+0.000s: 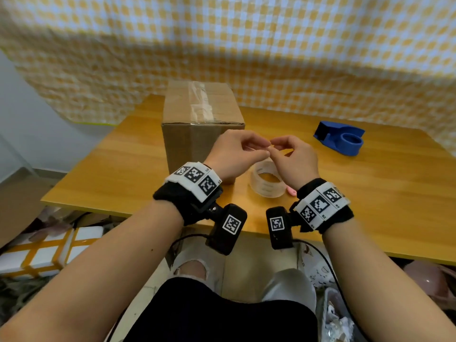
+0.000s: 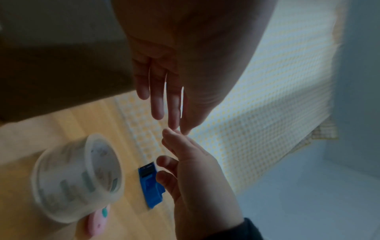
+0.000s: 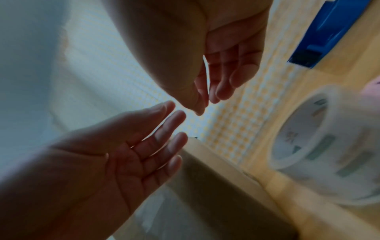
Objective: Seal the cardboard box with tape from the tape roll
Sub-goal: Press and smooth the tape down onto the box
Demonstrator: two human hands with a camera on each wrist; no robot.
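Observation:
The cardboard box [image 1: 197,139] stands upright at the back left of the wooden table [image 1: 370,193], with clear tape across its top. A clear tape roll [image 1: 265,183] [image 2: 78,177] [image 3: 329,146] lies on the table just below my hands, touched by neither. My left hand [image 1: 259,149] [image 2: 176,123] and right hand [image 1: 277,146] [image 3: 205,100] meet fingertip to fingertip in the air in front of the box. The left hand's fingers are nearly straight. The right thumb and forefinger lie close together. I see no tape between them.
A blue tape dispenser [image 1: 343,139] [image 2: 151,185] sits at the back right of the table. A small pink object [image 1: 292,192] lies beside the roll, under my right wrist. A checked cloth hangs behind the table. Boxes and clutter lie on the floor below.

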